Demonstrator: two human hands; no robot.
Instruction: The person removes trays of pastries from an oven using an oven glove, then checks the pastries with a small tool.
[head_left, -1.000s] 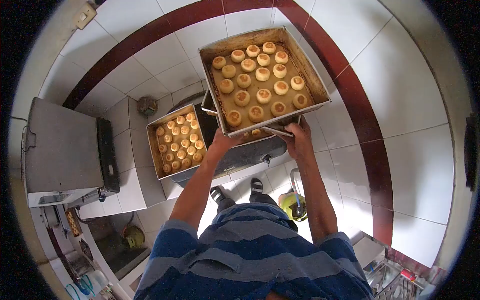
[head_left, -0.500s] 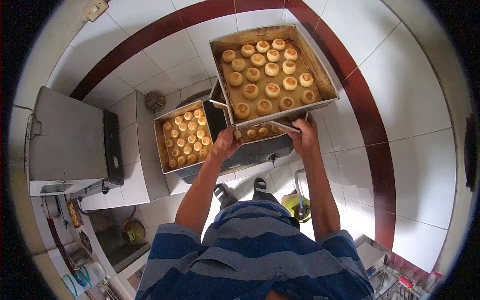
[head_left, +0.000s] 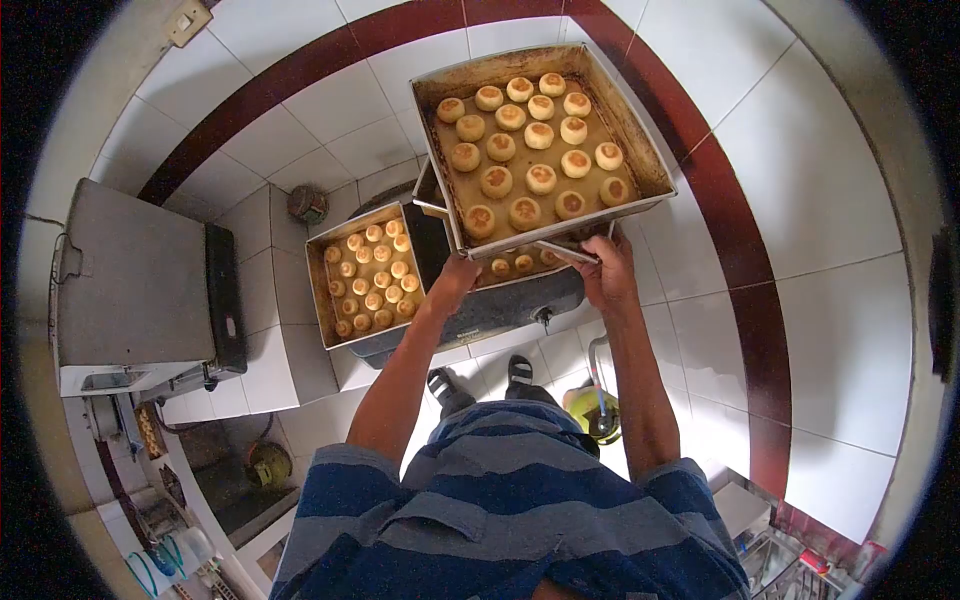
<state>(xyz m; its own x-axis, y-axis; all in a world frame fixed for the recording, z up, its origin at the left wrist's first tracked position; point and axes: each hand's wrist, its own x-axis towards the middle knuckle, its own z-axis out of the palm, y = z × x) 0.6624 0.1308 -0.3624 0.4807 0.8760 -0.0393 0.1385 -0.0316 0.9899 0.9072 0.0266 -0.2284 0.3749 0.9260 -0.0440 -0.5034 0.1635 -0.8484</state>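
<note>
A large square metal pan (head_left: 655, 165) holds several round, browned buns in rows. My left hand (head_left: 455, 282) is closed at its near left corner, the fingertips partly hidden under the rim. My right hand (head_left: 608, 270) is closed on the near right part, beside a metal flap (head_left: 568, 252). Below the large pan, part of another pan with buns (head_left: 524, 263) shows between my hands. A smaller pan (head_left: 318, 290) of buns rests at the left on the black stove (head_left: 480, 322).
A grey oven (head_left: 140, 280) stands on the left. White tiled wall (head_left: 830, 190) with a dark red band surrounds the stove. A round tin (head_left: 308, 204) sits behind the smaller pan. A green gas cylinder (head_left: 600, 415) with a hose is on the floor below the stove.
The large pan has shifted slightly left and tilted a little. My left hand has moved slightly left, its fingertips now more hidden. My right hand stays at the pan's near right side.
</note>
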